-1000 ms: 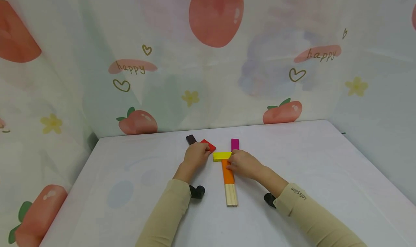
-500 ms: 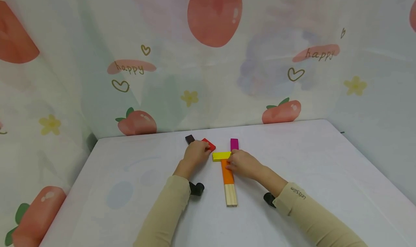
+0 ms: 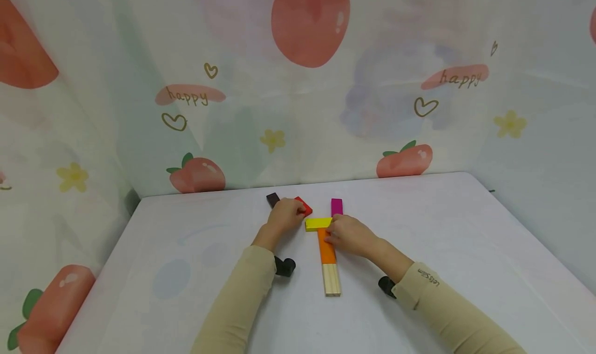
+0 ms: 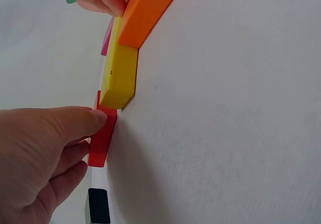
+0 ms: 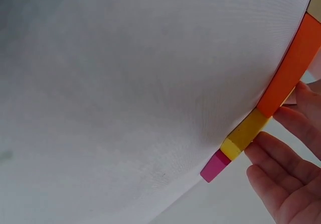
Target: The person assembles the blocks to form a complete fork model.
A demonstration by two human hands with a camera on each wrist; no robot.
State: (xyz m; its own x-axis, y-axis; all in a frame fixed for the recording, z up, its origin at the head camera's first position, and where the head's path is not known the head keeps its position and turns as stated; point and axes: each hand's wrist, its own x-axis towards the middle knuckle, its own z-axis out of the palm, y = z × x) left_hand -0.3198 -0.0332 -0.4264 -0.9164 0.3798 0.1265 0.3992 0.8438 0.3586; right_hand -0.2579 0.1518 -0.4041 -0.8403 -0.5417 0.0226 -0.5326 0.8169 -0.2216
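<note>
My left hand (image 3: 285, 215) pinches a red block (image 4: 103, 138) between thumb and fingers, close to the left end of a yellow block (image 3: 316, 224). The yellow block lies crosswise at the far end of an orange block (image 3: 327, 248). My right hand (image 3: 351, 235) holds the right part of the yellow block, its fingers slightly bent. In the right wrist view the fingertips (image 5: 253, 146) meet the yellow block, and another finger reaches the corner with the orange one. Behind the yellow block a magenta block (image 3: 337, 206) points away. The right hand hides part of the yellow block in the head view.
Plain wooden blocks (image 3: 332, 280) continue the orange one toward the near side. A black block (image 3: 272, 200) lies behind and left of the left hand. The white table (image 3: 186, 312) ends at a printed curtain (image 3: 316, 152) at the back.
The left hand has moved slightly right and away with the red block, bringing it nearer the yellow block. The right hand and the other blocks stay where they were.
</note>
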